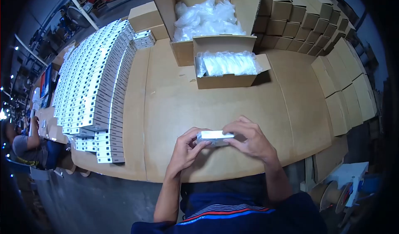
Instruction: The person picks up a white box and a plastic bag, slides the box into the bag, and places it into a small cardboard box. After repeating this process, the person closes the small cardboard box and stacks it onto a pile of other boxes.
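Between both hands, above the table's front part, is a small white box (217,134) with clear plastic along its lower side. My left hand (187,150) grips its left end, fingers and thumb closed on it. At the right end, my right hand (252,140) pinches the box between thumb and fingers. Beyond the hands stands an open brown carton (226,81) holding a row of clear plastic-wrapped items (228,63).
Stacked small white boxes (89,80) line the table's (178,109) left side. A large carton (181,53) of clear plastic bags stands behind. Brown cartons (286,22) are piled at right. Another person (27,144) sits far left. A spool machine (343,188) stands at lower right.
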Motion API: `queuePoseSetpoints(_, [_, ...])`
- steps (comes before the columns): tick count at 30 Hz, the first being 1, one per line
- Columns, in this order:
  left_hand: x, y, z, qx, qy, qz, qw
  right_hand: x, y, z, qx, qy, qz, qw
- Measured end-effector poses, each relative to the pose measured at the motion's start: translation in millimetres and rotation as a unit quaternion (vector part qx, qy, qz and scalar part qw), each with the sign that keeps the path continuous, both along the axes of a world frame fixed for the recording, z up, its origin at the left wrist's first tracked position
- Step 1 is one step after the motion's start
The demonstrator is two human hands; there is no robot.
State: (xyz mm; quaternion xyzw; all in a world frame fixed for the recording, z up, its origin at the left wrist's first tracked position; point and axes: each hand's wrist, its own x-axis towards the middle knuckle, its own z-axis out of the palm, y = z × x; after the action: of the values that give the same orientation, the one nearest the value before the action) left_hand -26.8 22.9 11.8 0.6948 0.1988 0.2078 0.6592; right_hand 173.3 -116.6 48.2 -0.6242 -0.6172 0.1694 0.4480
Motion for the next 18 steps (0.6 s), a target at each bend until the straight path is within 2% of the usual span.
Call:
queuePoseSetpoints(2, [3.9,11.6,-6.8,0.001,-0.002,-0.029,1.0,7.7,3.6,7.1,-0.022,-0.044,0.04,0.998])
queuePoseSetpoints(3, [6.1,19.7,-6.9,-0.008,0.002,-0.044,0.999,10.1,7.1,12.8,-0.034,-0.027,0.044,0.998])
queuePoseSetpoints(4, [11.1,28.7,-7.0,-0.015,0.004,-0.059,0.998,13.7,12.4,19.3,-0.022,-0.033,0.022,0.999])
queuePoseSetpoints(6, [30.4,44.6,-7.7,0.034,-0.056,0.002,0.998,22.1,24.5,32.0,0.002,-0.045,-0.023,0.999])
queuePoseSetpoints(7, [39.3,64.9,-8.4,0.084,0.0,0.015,0.996,26.8,32.7,37.4,0.019,-0.053,-0.075,0.996])
queuePoseSetpoints(8, [51.3,80.7,-12.3,0.143,-0.003,0.062,0.988,28.9,44.1,35.8,0.059,0.013,-0.113,0.992])
queuePoseSetpoints(10, [73.4,110.0,-20.9,0.235,0.02,0.09,0.968,28.9,76.0,25.7,0.142,0.143,-0.184,0.962])
queuePoseSetpoints(11, [86.2,124.6,-29.9,0.249,0.018,0.083,0.965,28.0,91.5,24.4,0.183,0.125,-0.205,0.953])
queuePoseSetpoints(15, [128.3,158.4,-49.9,0.254,-0.029,0.041,0.966,28.3,136.9,9.5,0.224,-0.028,-0.288,0.931])
queuePoseSetpoints(18, [153.7,168.5,-63.6,0.212,-0.092,0.02,0.973,26.5,157.9,-6.4,0.247,-0.064,-0.298,0.92])
